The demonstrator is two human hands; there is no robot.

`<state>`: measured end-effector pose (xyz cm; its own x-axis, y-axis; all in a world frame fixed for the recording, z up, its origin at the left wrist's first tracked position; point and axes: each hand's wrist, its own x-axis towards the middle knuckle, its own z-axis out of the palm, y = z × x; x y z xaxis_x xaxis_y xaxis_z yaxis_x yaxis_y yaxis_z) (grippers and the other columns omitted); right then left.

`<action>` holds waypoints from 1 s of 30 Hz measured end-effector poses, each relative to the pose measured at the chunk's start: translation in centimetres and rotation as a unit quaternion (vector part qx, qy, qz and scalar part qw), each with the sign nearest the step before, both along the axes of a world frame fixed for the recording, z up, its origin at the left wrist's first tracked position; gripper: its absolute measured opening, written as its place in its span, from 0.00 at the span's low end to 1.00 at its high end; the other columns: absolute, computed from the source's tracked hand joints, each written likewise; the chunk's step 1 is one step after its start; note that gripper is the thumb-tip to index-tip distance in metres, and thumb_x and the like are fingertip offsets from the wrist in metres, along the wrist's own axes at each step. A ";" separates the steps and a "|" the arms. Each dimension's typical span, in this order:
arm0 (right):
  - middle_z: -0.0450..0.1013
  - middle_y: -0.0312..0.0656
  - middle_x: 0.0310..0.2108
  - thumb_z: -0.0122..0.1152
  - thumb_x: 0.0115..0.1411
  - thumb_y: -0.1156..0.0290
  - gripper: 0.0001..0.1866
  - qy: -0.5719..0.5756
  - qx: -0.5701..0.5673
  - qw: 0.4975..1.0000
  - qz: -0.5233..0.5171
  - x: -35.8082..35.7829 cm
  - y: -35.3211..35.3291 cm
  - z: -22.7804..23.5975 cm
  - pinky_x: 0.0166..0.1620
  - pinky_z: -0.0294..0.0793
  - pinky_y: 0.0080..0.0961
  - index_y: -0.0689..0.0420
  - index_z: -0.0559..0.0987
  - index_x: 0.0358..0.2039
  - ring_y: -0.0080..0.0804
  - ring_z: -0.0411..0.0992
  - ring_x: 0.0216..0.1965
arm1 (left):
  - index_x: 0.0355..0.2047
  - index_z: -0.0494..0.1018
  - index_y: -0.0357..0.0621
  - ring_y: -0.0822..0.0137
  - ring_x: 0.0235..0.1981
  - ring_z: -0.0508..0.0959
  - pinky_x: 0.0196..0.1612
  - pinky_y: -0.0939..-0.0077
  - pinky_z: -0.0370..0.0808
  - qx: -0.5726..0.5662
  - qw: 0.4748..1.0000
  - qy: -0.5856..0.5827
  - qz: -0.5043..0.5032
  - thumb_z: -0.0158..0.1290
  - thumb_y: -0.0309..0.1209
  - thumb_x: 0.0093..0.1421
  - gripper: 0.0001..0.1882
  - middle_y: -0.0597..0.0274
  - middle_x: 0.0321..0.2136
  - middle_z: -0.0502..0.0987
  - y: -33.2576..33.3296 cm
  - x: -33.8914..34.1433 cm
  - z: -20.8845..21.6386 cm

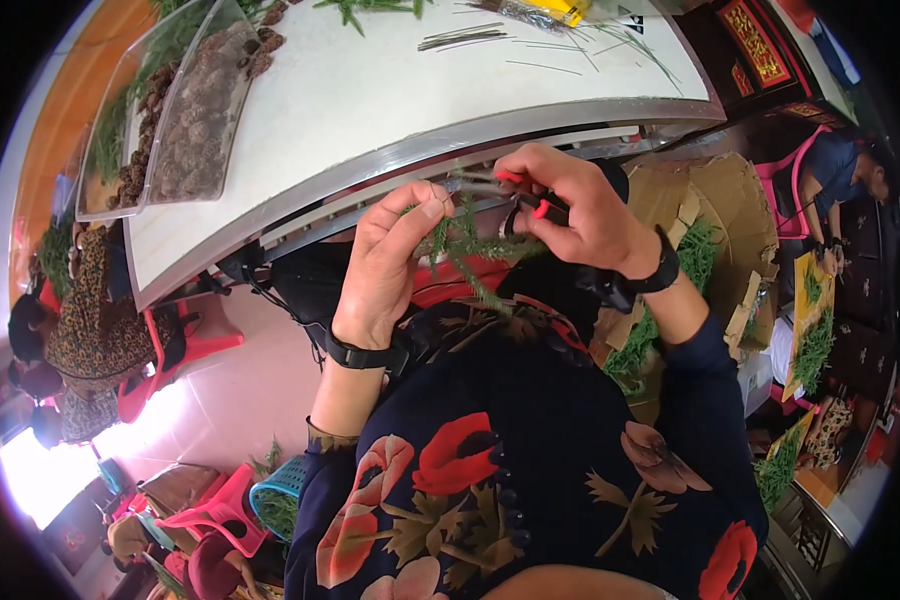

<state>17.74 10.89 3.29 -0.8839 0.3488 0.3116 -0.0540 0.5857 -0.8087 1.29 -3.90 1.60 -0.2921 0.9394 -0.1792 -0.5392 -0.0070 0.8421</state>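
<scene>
My left hand (382, 250) is closed in a pinch on a green artificial pine sprig (467, 248), holding it at its upper end near a thin wire. The sprig's needled branches hang below the fingertips, in front of my lap. My right hand (595, 215) grips a pair of pliers (543, 208) with red and black handles. Its metal jaws point left and come close to my left fingertips; whether they bite on the wire is too small to tell. Both hands are just off the near edge of the white table (370, 105).
Clear plastic boxes (195, 130) of pine cones and greenery stand on the table's left. Thin wires (465, 37) lie at its far side by a yellow item (560, 10). A cardboard box (735, 215) with green sprigs (698, 255) sits at my right. Other people work around, with pink stools (220, 510).
</scene>
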 end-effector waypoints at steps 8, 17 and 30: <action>0.69 0.44 0.37 0.63 0.41 0.80 0.25 -0.067 0.092 0.991 0.068 0.1 1.8 0.6 0.43 0.69 0.31 0.60 0.71 0.43 0.43 0.69 0.40 | 0.32 0.72 0.39 0.77 0.33 0.70 0.40 0.84 0.66 0.015 0.997 -0.063 -0.030 0.49 0.27 0.61 0.04 0.69 0.30 0.73 -0.3 -0.2 -0.1; 0.69 0.44 0.38 0.66 0.39 0.79 0.27 -0.049 0.166 0.972 0.157 -0.8 3.5 1.0 0.41 0.69 0.33 0.59 0.71 0.44 0.45 0.69 0.39 | 0.40 0.73 0.36 0.73 0.35 0.73 0.43 0.78 0.70 0.009 0.976 -0.190 -0.105 0.51 0.25 0.59 0.09 0.63 0.33 0.75 -0.7 -0.7 -1.6; 0.70 0.45 0.31 0.69 0.43 0.73 0.20 -0.112 0.119 0.978 0.129 0.6 3.2 -0.2 0.33 0.70 0.33 0.60 0.74 0.38 0.46 0.70 0.32 | 0.36 0.73 0.35 0.72 0.32 0.75 0.39 0.81 0.71 -0.060 0.997 -0.040 -0.040 0.51 0.26 0.59 0.07 0.62 0.30 0.75 -0.2 0.3 -0.6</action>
